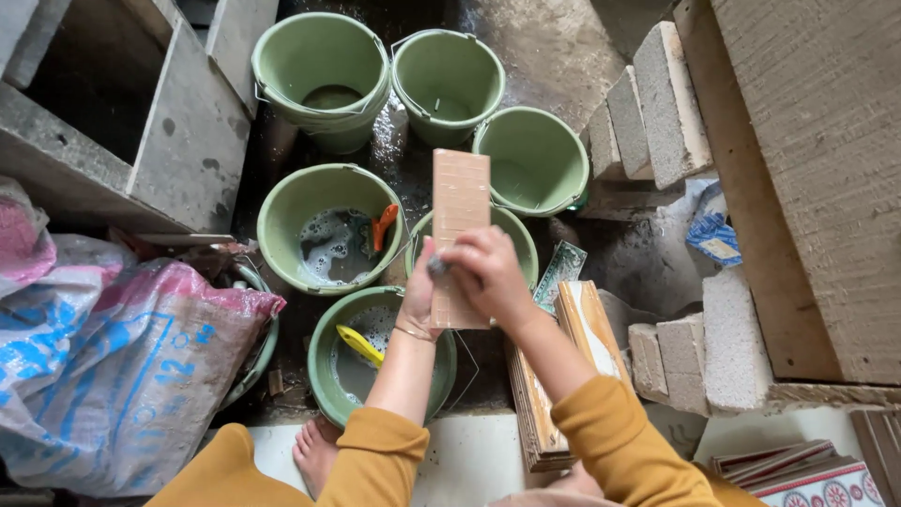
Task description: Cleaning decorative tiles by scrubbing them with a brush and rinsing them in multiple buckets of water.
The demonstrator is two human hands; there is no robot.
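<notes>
Sacks (113, 366) of pink and blue woven plastic slumped at the far left, beside a grey concrete trough (178, 141), pushed off to the side where they left the wet ground between them and the bricks open. Next came the green buckets (324, 80), six that we could count, packed rim to rim on the wet floor (563, 47), close enough that we could reach any of them from one seat. One bucket of soapy water (328, 235) held an orange tool (385, 223); the nearest bucket (343, 371) held a yellow one (360, 345), its handle up as if parked for quick pickup.

Above those buckets we held the long tan tile (460, 225) upright, presumably so drips fell back into the water. Our left hand (419, 296) supported it from behind and below, its grip closed on the tile's lower edge. Our right hand (490, 272) lay across the tile's face, its grip tight round a small dark thing (438, 267), most likely a scrubber, though it was too hidden to tell.

Further right, a stack of similar tiles (549, 376) stood on edge just beside our knee, near a patterned green tile (560, 270). Grey bricks (657, 103) and a rough slab (817, 169) closed the right side, with patterned tiles (807, 474) in the bottom right corner.
</notes>
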